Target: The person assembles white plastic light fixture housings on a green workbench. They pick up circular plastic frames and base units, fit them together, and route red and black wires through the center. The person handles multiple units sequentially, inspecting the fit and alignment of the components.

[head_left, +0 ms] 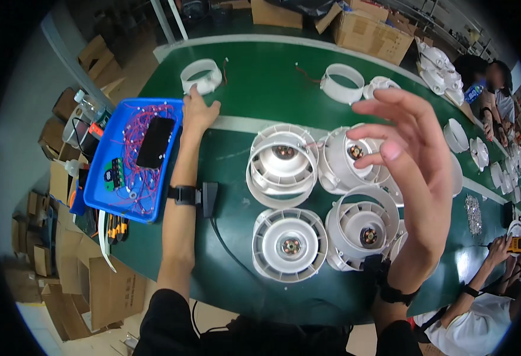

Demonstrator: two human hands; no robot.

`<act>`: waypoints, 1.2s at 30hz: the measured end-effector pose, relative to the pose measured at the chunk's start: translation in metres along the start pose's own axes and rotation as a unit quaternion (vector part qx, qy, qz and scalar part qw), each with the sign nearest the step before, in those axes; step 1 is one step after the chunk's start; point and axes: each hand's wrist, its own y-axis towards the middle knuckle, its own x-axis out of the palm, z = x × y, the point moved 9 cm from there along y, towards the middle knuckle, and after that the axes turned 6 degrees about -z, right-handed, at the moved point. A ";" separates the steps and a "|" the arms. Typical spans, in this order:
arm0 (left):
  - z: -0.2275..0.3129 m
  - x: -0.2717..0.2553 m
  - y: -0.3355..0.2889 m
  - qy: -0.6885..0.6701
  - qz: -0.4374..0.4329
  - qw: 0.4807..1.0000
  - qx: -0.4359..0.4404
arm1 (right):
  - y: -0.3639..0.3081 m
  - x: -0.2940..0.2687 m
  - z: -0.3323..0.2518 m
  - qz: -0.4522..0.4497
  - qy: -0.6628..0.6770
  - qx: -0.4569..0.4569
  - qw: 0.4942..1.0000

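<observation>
Two cardboard boxes [372,32] flank green table's [260,77] far edge.

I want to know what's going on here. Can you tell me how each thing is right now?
Left hand: stretched out, fingertips on white ring.
Right hand: raised, open, empty.
Four fan housings: resting on table, open side up.
Blue tray: full of wires.
</observation>
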 end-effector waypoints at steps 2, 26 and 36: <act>0.020 -0.006 -0.006 0.052 -0.003 0.995 0.080 | -0.002 0.003 -0.004 0.000 -0.010 -0.003 1.000; 0.069 -0.081 -0.293 -0.093 -0.595 0.798 -0.027 | -0.019 -0.025 -0.043 0.004 -0.116 -0.047 0.992; -0.048 -0.129 -0.284 -0.320 -0.502 0.794 -0.126 | -0.028 -0.027 -0.052 0.010 -0.016 -0.066 0.998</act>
